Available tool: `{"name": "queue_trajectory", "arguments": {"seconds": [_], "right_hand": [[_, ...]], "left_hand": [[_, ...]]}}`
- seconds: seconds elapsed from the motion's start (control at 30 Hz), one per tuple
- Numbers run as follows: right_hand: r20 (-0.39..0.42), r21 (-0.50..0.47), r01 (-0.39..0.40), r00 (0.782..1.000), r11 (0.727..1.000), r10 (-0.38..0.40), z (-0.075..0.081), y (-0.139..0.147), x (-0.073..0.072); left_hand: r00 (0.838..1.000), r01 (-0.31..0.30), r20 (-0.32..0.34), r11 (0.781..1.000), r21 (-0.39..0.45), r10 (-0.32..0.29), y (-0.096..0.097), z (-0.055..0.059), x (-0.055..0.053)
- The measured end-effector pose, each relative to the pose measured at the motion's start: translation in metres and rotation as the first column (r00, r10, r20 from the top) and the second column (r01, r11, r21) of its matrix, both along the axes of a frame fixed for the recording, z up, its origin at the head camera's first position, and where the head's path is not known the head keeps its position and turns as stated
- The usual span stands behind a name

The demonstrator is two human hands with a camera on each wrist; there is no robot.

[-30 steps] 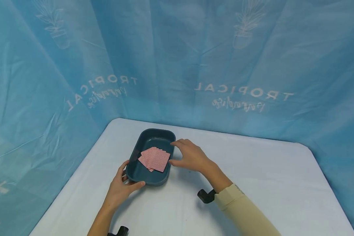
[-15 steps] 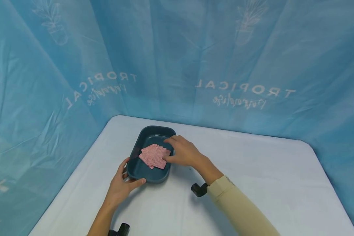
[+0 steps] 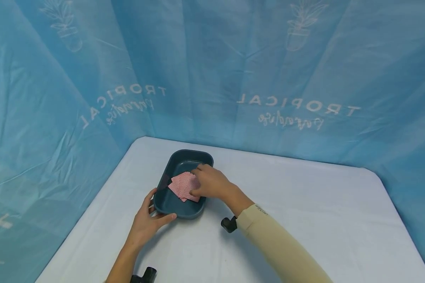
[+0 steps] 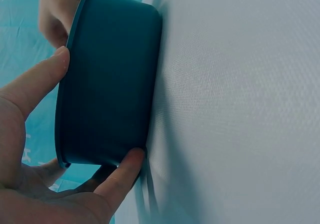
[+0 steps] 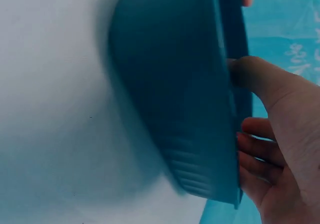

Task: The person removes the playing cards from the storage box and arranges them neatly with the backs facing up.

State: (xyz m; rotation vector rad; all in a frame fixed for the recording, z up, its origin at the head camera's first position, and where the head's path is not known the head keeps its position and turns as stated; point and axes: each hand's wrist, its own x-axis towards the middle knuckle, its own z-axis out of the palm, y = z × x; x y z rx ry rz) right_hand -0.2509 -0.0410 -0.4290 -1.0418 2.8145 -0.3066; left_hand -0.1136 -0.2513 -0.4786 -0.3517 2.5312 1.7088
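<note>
A dark teal rectangular dish stands on the white table, with an overlapping pile of red-and-white patterned playing cards face down inside it. My left hand holds the dish's near left corner. In the left wrist view its thumb lies at the rim and other fingers press the side wall. Over the right rim reaches my right hand, thumb and fingers apart above the right part of the cards. Whether its fingertips touch the cards is hidden. The right wrist view shows its fingers passing inside the rim.
The white-covered table extends to the right of the dish. Blue printed curtains hang behind the table and on its left side. Black wrist mounts stick out from both forearms.
My right hand has moved left, from beside the dish's right rim to over the cards, covering more of them. The left hand keeps its hold on the corner.
</note>
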Motion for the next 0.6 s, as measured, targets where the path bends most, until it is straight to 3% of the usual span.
{"name": "queue_trajectory", "arguments": {"seconds": [0.27, 0.6], "right_hand": [[-0.027, 0.155, -0.020, 0.999, 0.988, 0.025, -0.011, -0.010, -0.007], [-0.003, 0.211, 0.023, 1.000, 0.977, -0.023, -0.013, -0.024, -0.003]], "left_hand": [[1.000, 0.008, -0.003, 1.000, -0.006, -0.008, 0.003, 0.002, -0.003], [1.000, -0.006, 0.001, 1.000, -0.007, 0.006, 0.002, -0.002, -0.001]]}}
